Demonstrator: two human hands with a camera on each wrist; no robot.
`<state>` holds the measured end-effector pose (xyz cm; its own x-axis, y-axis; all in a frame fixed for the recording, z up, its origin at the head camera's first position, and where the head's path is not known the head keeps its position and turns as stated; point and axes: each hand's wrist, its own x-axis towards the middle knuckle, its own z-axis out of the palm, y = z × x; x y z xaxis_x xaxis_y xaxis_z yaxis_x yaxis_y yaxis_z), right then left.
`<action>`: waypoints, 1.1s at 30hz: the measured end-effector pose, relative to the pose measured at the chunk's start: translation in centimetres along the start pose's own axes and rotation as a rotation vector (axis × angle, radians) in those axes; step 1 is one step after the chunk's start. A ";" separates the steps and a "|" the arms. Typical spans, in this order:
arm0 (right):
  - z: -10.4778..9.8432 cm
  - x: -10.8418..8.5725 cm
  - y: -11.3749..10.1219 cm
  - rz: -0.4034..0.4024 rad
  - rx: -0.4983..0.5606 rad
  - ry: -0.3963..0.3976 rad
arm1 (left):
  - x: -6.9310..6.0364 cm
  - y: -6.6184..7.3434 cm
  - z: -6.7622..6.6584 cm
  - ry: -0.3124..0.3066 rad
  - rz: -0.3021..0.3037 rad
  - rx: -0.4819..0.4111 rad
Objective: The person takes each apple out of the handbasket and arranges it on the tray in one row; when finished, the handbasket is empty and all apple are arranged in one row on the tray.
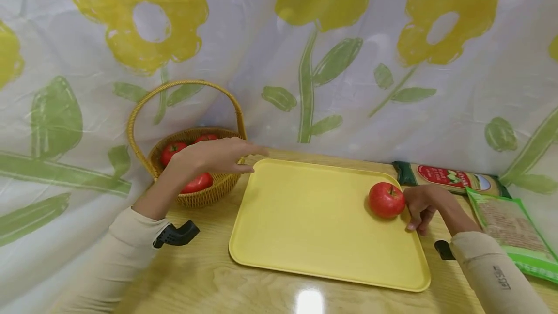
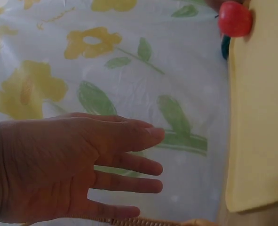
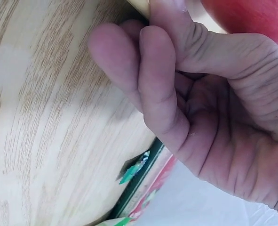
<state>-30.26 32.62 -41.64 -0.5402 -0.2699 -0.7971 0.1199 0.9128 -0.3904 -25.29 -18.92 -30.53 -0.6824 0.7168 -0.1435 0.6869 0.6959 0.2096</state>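
A yellow tray lies on the wooden table, with one red tomato near its right edge. Beside that tomato, my right hand pinches the tray's right rim, thumb on the edge and the other fingers curled; the right wrist view has the hand close up against the tray's corner of yellow. My left hand hovers, fingers extended, between the basket and the tray's back left corner. In the left wrist view this hand has spread fingers and holds nothing.
A wicker basket with a tall handle stands at the left, several tomatoes inside, partly behind my left arm. At the right lie a long packet and a green-edged bag. Behind the table hangs a flowered sheet.
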 end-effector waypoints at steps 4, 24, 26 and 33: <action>0.0 0.0 -0.1 -0.015 0.009 0.001 | -1.0 -1.0 -0.2 -0.005 -0.015 0.005; -0.1 -0.1 -0.3 -0.030 0.003 0.019 | -6.3 -6.1 -1.2 0.091 -0.071 -0.033; -0.2 -0.2 -0.3 -0.031 -0.001 0.021 | -6.7 -6.7 -1.2 0.092 -0.073 -0.034; -0.3 -0.2 -0.3 -0.045 -0.016 0.027 | -8.0 -8.1 -0.7 0.042 -0.120 -0.031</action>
<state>-30.39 32.52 -41.24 -0.5673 -0.3022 -0.7661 0.0817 0.9050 -0.4175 -25.58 -30.28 -30.42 -0.7698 0.6252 -0.1289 0.5917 0.7746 0.2232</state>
